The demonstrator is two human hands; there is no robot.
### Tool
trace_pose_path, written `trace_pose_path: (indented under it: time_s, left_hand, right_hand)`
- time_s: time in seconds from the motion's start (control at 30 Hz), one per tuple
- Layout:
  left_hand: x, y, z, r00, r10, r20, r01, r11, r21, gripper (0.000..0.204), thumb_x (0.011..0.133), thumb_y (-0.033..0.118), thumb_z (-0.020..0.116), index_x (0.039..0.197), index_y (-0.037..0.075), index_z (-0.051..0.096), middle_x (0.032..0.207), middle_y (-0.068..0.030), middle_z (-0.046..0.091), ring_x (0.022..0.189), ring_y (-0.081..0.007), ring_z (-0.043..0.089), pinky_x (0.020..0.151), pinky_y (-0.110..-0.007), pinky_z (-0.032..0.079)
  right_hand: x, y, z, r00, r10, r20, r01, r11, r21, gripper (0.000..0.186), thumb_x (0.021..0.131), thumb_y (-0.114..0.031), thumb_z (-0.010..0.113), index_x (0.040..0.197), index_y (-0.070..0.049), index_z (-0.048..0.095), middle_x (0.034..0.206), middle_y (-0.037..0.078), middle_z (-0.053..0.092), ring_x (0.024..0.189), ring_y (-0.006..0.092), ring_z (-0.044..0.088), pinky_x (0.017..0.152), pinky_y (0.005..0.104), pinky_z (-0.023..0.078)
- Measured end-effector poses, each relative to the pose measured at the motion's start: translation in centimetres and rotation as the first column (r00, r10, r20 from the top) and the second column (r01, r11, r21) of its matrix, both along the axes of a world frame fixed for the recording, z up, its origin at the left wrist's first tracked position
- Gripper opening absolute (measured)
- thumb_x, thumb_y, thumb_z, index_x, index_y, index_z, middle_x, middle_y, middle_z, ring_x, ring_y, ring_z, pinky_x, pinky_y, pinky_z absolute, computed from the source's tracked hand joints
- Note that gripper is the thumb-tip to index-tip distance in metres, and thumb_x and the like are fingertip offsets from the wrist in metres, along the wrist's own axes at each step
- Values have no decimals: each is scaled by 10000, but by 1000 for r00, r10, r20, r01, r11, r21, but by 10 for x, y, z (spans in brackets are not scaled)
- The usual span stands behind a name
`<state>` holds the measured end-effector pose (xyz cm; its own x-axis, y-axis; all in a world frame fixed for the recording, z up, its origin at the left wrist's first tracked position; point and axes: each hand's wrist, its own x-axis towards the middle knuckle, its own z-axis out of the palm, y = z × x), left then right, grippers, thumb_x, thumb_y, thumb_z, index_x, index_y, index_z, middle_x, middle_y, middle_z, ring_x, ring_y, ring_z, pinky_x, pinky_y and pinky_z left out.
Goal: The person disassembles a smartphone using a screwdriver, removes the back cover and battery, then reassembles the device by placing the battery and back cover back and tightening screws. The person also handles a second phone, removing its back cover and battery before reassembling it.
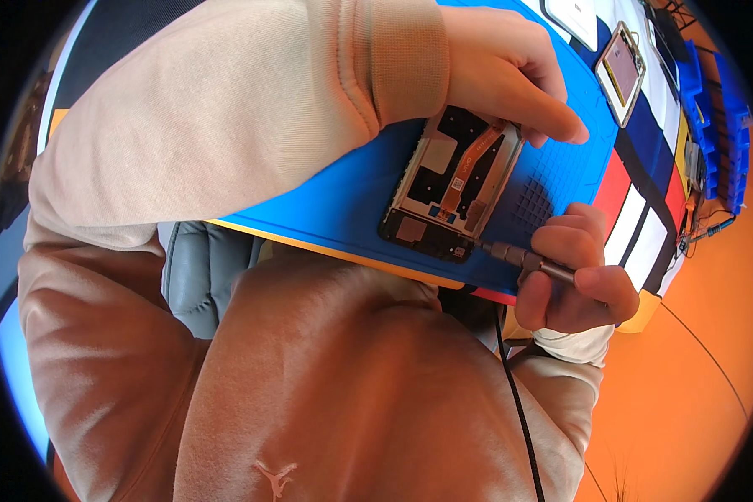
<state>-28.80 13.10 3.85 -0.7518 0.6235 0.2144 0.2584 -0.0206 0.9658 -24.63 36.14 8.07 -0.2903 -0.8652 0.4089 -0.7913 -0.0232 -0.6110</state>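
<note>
An opened phone screen assembly [456, 184] lies face down on a blue work mat [318, 197], its black and silver inner side up and an orange flex cable [470, 163] running along it. Curled over its far end, my left hand [510, 71] grips the phone's edge; some of those fingers are hidden. My right hand [577, 268] holds a slim metal precision screwdriver [510, 253], pinched between closed fingers. The driver's tip meets or hovers just over the phone's near right corner; contact is too small to tell.
Beyond the mat at the far right lie a phone frame [623, 74] and a white phone-like panel [573, 18] on a multicoloured cloth [636, 222]. Blue parts bins [732, 134] stand past the cloth. A black cable [517, 393] hangs down beside my body.
</note>
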Motion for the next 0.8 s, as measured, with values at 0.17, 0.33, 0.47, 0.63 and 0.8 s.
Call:
trace_pose_path:
  time_s: [0.17, 0.33, 0.47, 0.63, 0.8]
  left_hand:
    - [1, -1, 2, 1000, 19, -9, -20, 999, -40, 507, 884, 437, 599, 648, -11, 620, 529, -74, 500, 498, -130, 428, 473, -283, 359]
    - [1, 0, 4, 1000, 9, 5, -9, 999, -38, 494, 884, 424, 598, 653, -12, 629, 527, -74, 507, 495, -132, 435, 469, -285, 359]
    - [2, 0, 5, 1000, 22, 6, -22, 998, -60, 486, 882, 415, 602, 656, -14, 631, 531, -73, 517, 493, -131, 443, 470, -283, 365]
    - [2, 0, 3, 1000, 22, 18, -21, 999, -26, 469, 878, 402, 614, 667, -16, 636, 538, -75, 527, 497, -126, 456, 478, -279, 378]
    - [1, -1, 3, 1000, 7, 9, -7, 999, -38, 450, 876, 390, 624, 681, -15, 647, 545, -75, 535, 507, -118, 464, 483, -275, 383]
  right_hand:
    - [-3, 2, 2, 996, 51, 72, -54, 998, 37, 427, 826, -34, 612, 1050, -141, 265, 720, 117, 529, 579, 198, 413, 568, 386, 333]
    - [-6, -2, 0, 997, 50, 67, -47, 998, -51, 434, 804, 24, 621, 992, -137, 265, 856, 181, 547, 637, 230, 495, 574, 377, 390]
    - [-2, -8, -6, 998, 29, 61, -18, 982, -188, 501, 694, 59, 689, 930, -138, 294, 937, 233, 574, 697, 299, 603, 523, 357, 402]
    - [-4, -3, 1, 996, 48, 78, -45, 998, -47, 456, 742, 63, 620, 935, -136, 258, 989, 248, 553, 806, 321, 603, 661, 389, 459]
    - [-1, -2, -2, 995, 35, 89, -25, 993, -113, 463, 722, 102, 600, 931, -133, 260, 992, 260, 559, 803, 319, 600, 677, 388, 454]
